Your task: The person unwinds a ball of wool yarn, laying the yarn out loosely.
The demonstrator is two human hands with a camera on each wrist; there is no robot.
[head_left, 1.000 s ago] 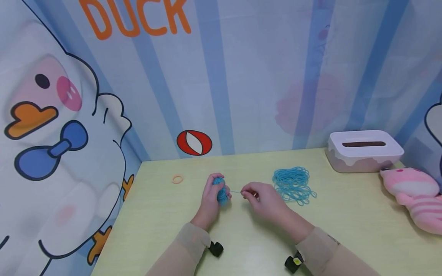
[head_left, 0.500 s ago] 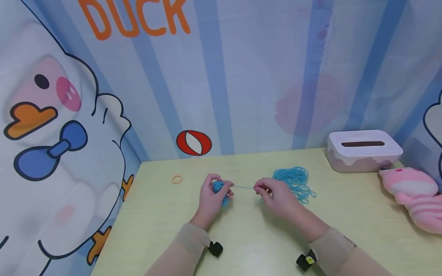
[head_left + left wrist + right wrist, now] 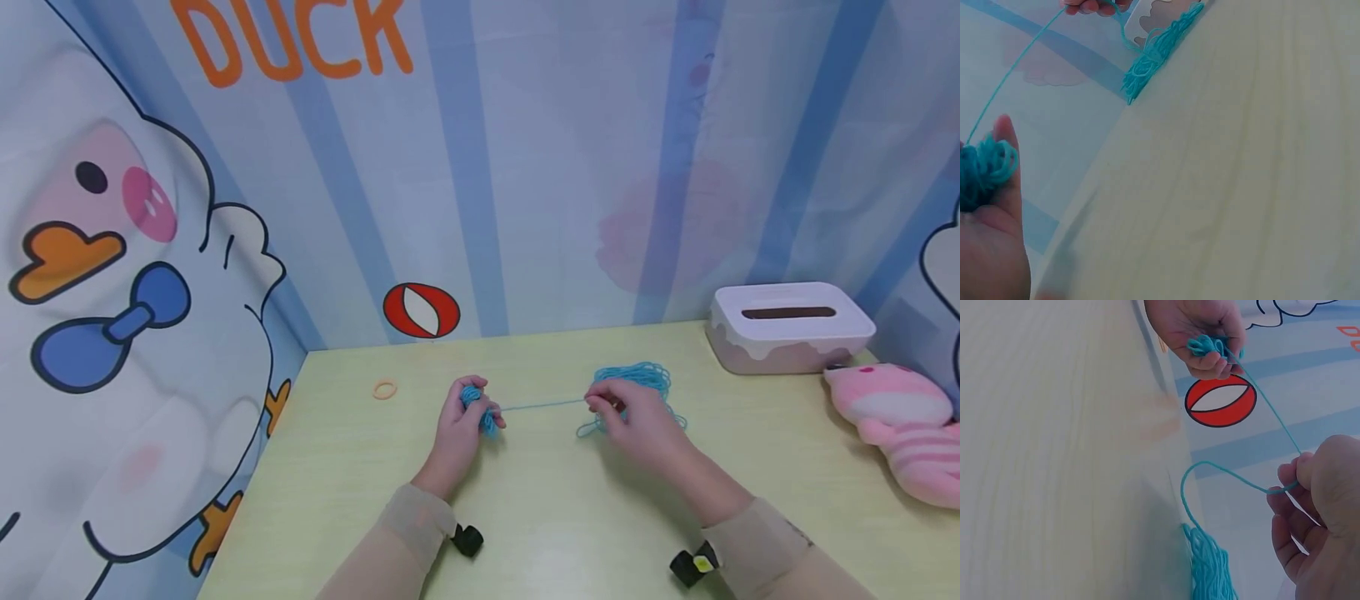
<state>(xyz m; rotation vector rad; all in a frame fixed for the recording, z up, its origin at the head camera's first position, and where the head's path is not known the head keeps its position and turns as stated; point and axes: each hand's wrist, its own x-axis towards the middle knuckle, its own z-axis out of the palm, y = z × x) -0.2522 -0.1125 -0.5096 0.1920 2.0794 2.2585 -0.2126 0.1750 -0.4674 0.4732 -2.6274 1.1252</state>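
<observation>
Okay, so a blue yarn bundle (image 3: 472, 396) is held in the left grip (image 3: 454, 429), with the thumb closed over it, and a single strand (image 3: 543, 405) is pinched in the right grip (image 3: 641, 423). That strand is pulled pretty straight, its long axis run sideways between the two. The loose yarn pile (image 3: 647, 374) is set on the surface (image 3: 540, 517), partly hidden behind the right grip, way nearer to it than the left, and linked to the pinch by a slack curve.

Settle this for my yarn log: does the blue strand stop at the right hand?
No, the right wrist view shows the blue strand curving on from the right hand to the blue pile.
</observation>
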